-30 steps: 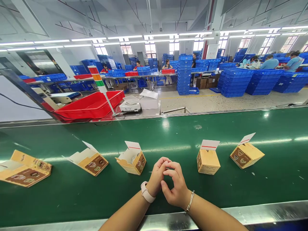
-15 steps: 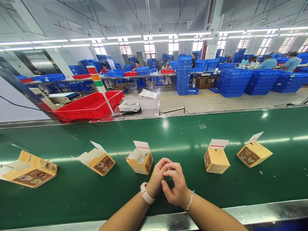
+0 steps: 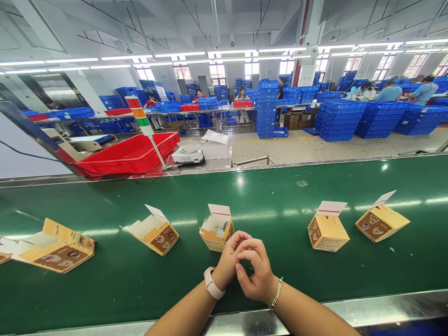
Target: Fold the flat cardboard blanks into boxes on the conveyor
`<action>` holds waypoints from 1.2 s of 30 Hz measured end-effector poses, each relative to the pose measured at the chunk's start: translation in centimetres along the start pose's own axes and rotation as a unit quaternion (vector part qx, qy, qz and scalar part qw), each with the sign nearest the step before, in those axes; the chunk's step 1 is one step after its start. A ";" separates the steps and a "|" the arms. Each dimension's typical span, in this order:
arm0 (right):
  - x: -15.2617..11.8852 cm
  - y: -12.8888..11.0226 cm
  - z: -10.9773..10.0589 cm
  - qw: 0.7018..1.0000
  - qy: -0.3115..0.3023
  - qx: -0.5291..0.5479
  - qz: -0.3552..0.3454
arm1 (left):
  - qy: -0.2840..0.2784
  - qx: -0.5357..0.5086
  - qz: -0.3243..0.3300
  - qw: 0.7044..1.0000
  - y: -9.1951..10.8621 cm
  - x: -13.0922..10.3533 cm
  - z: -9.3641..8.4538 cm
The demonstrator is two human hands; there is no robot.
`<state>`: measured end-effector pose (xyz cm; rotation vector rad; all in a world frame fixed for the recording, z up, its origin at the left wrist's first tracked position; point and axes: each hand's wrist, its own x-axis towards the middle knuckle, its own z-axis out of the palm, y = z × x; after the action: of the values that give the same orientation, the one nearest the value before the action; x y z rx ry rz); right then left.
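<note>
Boxes on the green belt (image 3: 280,275) have all shifted rightward since the earlier frame; both hands hold the same pose. The landmark is the filled box (image 3: 214,240), open at the top, its white flap raised and its greyish contents too small to identify. Left hand (image 3: 228,262), wearing a pale watch (image 3: 213,283), is just in front of the filled box and overlaps its near right corner in view; contact cannot be confirmed. Its fingers are bent, partly covered by the right hand (image 3: 257,273), and its exact opening cannot be told. Right hand is loosely curved, thumb apart from the fingers, with no item in its grasp. Left of the filled box lie an open box (image 3: 163,239) and a wider open box (image 3: 66,254). Right of it stand a closed-top box (image 3: 329,233) and a tilted-looking box (image 3: 380,224), each with a raised flap. Beyond and left of it sits a red tray (image 3: 133,161).
</note>
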<state>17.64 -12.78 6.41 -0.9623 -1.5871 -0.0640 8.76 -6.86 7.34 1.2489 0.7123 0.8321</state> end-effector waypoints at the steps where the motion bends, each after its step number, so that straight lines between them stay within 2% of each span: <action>1: -0.1 0.0 0.0 1.000 -0.003 0.005 -0.001 | -0.001 0.002 0.006 1.000 -0.1 0.0 -0.1; 3: -0.2 0.0 0.1 1.000 -0.005 0.009 -0.005 | 0.016 0.018 0.041 0.999 -0.3 -0.3 -0.3; 4: -0.2 0.1 0.0 1.000 0.000 0.007 -0.004 | 0.040 0.031 0.080 0.995 -0.5 -0.5 -0.4; 6: -0.3 0.4 -0.1 1.000 0.017 -0.006 0.006 | 0.094 0.068 0.199 0.973 -0.7 -1.0 -0.9; 8: -0.4 0.9 -0.2 0.999 0.031 -0.030 0.027 | 0.136 0.103 0.350 0.921 -0.8 -1.4 -1.5; 11: -0.5 1.9 -0.1 0.996 0.022 -0.064 0.057 | 0.241 0.125 0.546 0.793 -0.4 -0.9 -2.9; 12: -0.6 2.3 0.0 0.996 0.011 -0.068 0.062 | 0.290 0.134 0.573 0.754 -0.2 -0.5 -3.4; 13: -0.7 2.6 0.1 0.996 -0.002 -0.067 0.064 | 0.333 0.148 0.570 0.736 -0.1 0.1 -3.8; 14: -0.8 2.9 0.3 0.996 -0.017 -0.065 0.065 | 0.359 0.166 0.537 0.745 -0.1 0.8 -4.2; 16: -1.1 3.6 0.7 0.995 -0.047 -0.063 0.068 | 0.353 0.193 0.415 0.816 -0.5 1.9 -4.7; 18: -1.4 4.2 0.9 0.993 -0.068 -0.073 0.067 | 0.285 0.193 0.312 0.886 -1.4 2.5 -4.7; 19: -1.5 4.6 1.0 0.992 -0.073 -0.081 0.065 | 0.247 0.190 0.293 0.904 -2.0 2.7 -4.5; 22: -1.7 5.8 1.0 0.989 -0.066 -0.106 0.076 | 0.168 0.186 0.322 0.913 -4.0 3.0 -3.8; 24: -1.6 6.5 0.9 0.986 -0.061 -0.116 0.099 | 0.143 0.181 0.335 0.913 -4.9 3.1 -3.6; 26: -1.3 7.0 0.6 0.983 -0.066 -0.118 0.123 | 0.129 0.197 0.319 0.918 -5.4 3.3 -3.7; 29: -0.6 7.4 0.3 0.981 -0.072 -0.102 0.152 | 0.129 0.255 0.286 0.914 -5.2 3.8 -4.0; 32: -0.1 7.7 0.3 0.981 -0.061 -0.054 0.176 | 0.133 0.283 0.258 0.914 -4.7 4.4 -3.5; 34: -0.1 7.9 0.6 0.977 -0.018 -0.025 0.212 | 0.151 0.254 0.241 0.925 -4.4 4.8 -2.7; 36: -0.2 8.1 1.0 0.963 0.049 -0.016 0.264 | 0.188 0.197 0.216 0.938 -4.0 5.4 -1.8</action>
<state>21.71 -7.07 2.28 -1.3572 -1.1994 0.2311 10.66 -1.82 2.96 1.6636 0.9599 1.3624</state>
